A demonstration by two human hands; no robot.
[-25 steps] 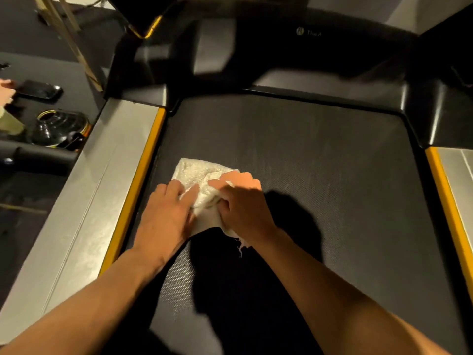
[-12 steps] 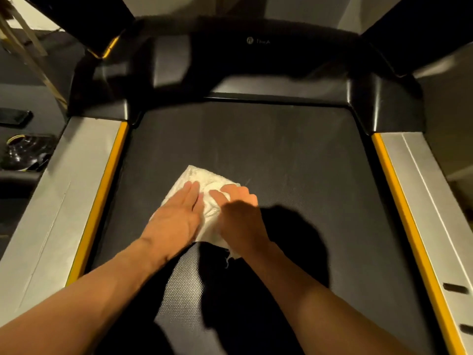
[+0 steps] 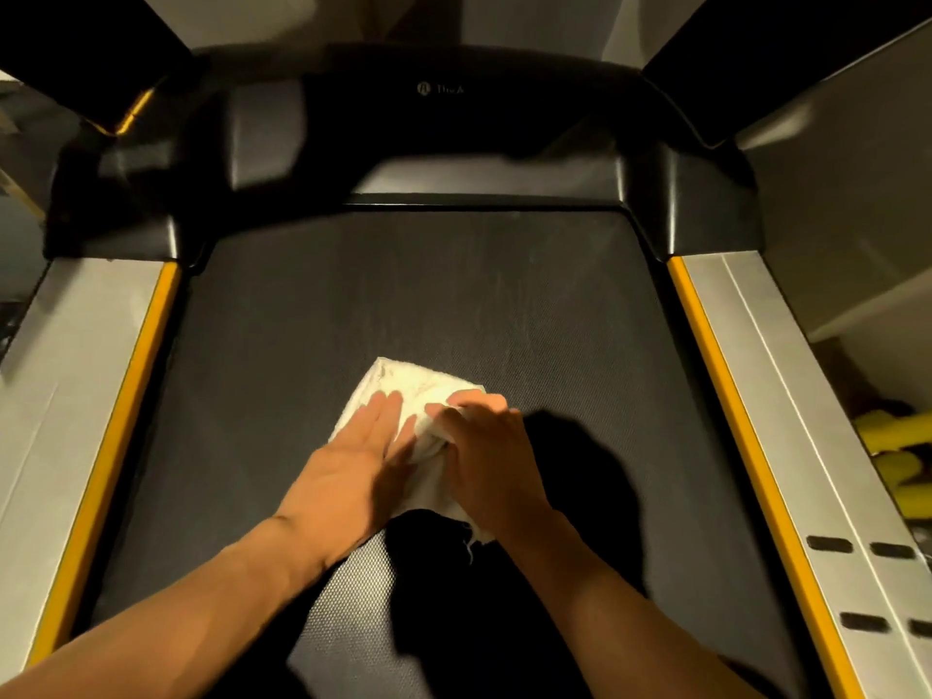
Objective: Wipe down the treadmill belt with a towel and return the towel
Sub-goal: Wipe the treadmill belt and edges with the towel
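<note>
Yellow dumbbells [image 3: 892, 461] lie on the floor at the right, beside a pale wall [image 3: 847, 204]

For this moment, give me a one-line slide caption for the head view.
Both hands, left hand flat and right hand bunching, press a white towel onto the dark treadmill belt.

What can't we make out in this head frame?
- Towel: its near half is covered by the left hand and right hand, so its full size is unknown.
- Right hand grip: fingers curl into the cloth; tightness unclear.
- Belt: its near end is lost in arm shadow and cut by the bottom edge.
- Logo on the hood: too small to read.
- Yellow objects: cut by the right edge.
</note>
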